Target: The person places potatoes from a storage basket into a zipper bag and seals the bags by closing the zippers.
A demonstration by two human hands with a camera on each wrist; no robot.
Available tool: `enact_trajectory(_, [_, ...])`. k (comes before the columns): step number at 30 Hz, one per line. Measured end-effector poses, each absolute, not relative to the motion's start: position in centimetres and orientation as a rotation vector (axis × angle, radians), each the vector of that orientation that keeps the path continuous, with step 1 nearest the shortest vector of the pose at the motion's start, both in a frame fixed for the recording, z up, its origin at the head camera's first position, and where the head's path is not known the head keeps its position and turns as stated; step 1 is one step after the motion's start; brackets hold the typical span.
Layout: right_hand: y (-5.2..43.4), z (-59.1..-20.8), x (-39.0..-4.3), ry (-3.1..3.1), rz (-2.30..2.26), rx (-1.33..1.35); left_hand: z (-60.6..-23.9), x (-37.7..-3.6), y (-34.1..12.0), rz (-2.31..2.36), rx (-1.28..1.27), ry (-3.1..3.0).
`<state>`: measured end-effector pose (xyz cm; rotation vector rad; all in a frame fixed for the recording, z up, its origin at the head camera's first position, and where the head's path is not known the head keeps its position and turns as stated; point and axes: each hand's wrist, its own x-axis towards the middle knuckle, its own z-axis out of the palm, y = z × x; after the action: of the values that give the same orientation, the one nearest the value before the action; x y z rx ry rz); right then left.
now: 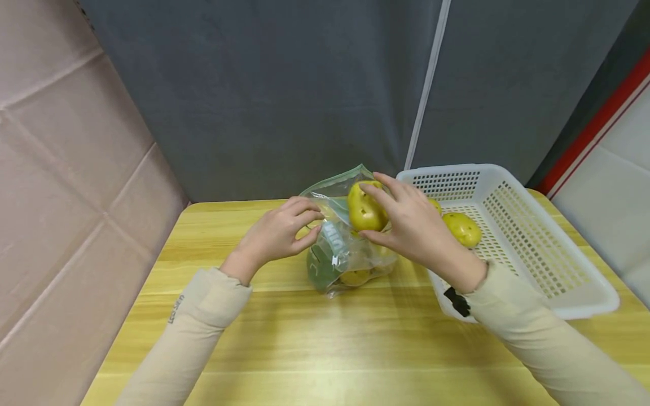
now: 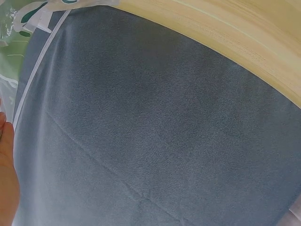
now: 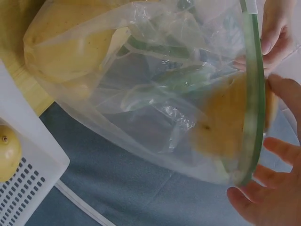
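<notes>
A clear zip bag with a green top strip and green print stands on the table, potatoes showing through its lower part. My left hand pinches the bag's near-left edge at the mouth; only a sliver of that hand enters the left wrist view. Between the thumb and fingers of my right hand is a yellow potato at the bag's mouth. The right wrist view has this potato mostly behind the plastic, past the green strip, with the right fingertips right at the strip.
A white perforated basket stands to the right of the bag, with a potato and part of another inside. Behind the wooden table hangs a grey curtain. A pale wall covering rises at the left.
</notes>
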<state>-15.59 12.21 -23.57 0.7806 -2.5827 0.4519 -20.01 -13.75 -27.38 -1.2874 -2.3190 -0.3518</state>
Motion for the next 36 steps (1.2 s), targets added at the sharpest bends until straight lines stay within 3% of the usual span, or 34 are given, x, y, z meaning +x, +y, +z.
enact_trajectory(16, [13.1,-25.4,-16.4,-2.291,0.191,1.298,-27.7,-20.2,-13.9,-0.242,-1.312,-2.303])
enact_trajectory(24, [14.0,-25.8,-17.1,-2.119,-0.030,1.324,-27.6,-20.2,-13.9,-0.184,-1.325,-2.233])
enact_trajectory(36, [16.2,-24.2,-17.4,-2.005,0.063,1.196,-26.6,-20.5,-14.0,-0.184,-1.286,-2.110])
